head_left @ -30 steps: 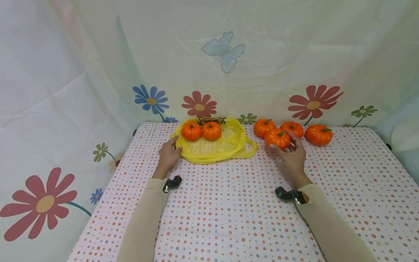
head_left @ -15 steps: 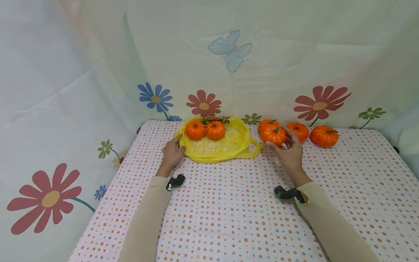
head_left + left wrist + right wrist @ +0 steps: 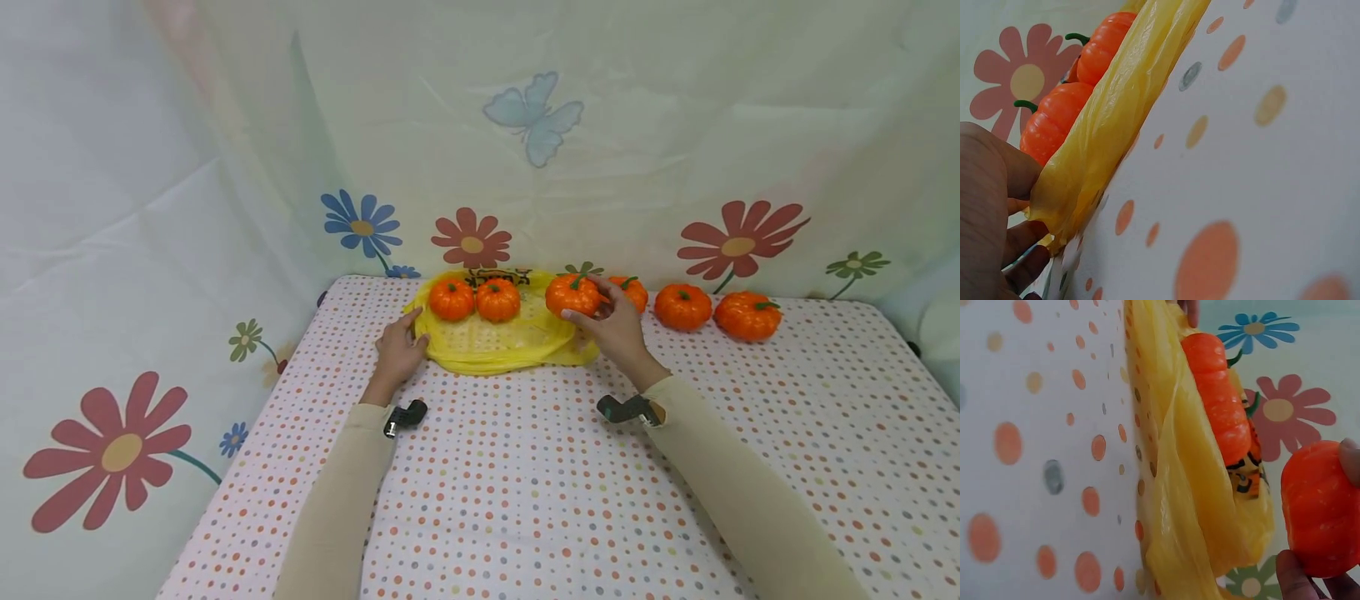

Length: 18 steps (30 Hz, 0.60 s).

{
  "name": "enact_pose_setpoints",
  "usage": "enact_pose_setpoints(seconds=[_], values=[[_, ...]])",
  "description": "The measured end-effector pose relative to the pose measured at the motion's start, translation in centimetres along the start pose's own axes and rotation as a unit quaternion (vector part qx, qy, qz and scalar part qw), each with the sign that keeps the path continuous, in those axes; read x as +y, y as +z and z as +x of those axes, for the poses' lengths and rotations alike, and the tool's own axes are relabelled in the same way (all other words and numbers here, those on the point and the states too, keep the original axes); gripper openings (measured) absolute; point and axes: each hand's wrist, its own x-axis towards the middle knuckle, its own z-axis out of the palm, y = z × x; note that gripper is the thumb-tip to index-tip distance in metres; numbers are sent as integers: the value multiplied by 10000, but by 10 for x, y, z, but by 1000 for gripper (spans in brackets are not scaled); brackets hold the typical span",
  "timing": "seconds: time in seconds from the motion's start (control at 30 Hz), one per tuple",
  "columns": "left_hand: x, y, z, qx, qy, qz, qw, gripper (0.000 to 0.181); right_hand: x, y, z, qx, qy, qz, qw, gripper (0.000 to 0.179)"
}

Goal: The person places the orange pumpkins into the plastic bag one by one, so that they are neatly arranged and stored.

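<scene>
A yellow plastic bag (image 3: 487,358) lies spread with its mouth open near the table's back edge. Inside it, at the left, two orange toy pumpkins (image 3: 452,300) with green stems sit side by side. My left hand (image 3: 397,354) grips the bag's left rim; the left wrist view shows the yellow film (image 3: 1060,194) between thumb and fingers. Over the bag's right part, my right hand (image 3: 618,329) holds another pumpkin (image 3: 570,296) from its right side. In the right wrist view this held pumpkin (image 3: 1322,509) is apart from the bag, thumb and fingers around it.
Right of the bag, three more pumpkins stand in a row: one (image 3: 633,292) partly behind the right hand, one in the middle (image 3: 682,307) and one at the right (image 3: 747,317). A flowered cloth (image 3: 600,200) hangs behind the dotted tablecloth (image 3: 510,483).
My right hand has carried its pumpkin leftward from beside the other pumpkins to above the bag's right part. The left hand stays at the bag's left rim. The head view has shifted slightly.
</scene>
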Motion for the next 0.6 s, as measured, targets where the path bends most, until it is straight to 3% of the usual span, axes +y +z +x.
enact_pose_setpoints(seconds=[0.27, 0.6], values=[[0, 2, 2, -5, -45, -36, 10000, 56, -1, 17, 20, -59, -49, -306, 9995, 79], [0, 2, 2, 52, -118, -1, 9999, 56, 6, 34, 34, -255, 371, -717, 9964, 78]])
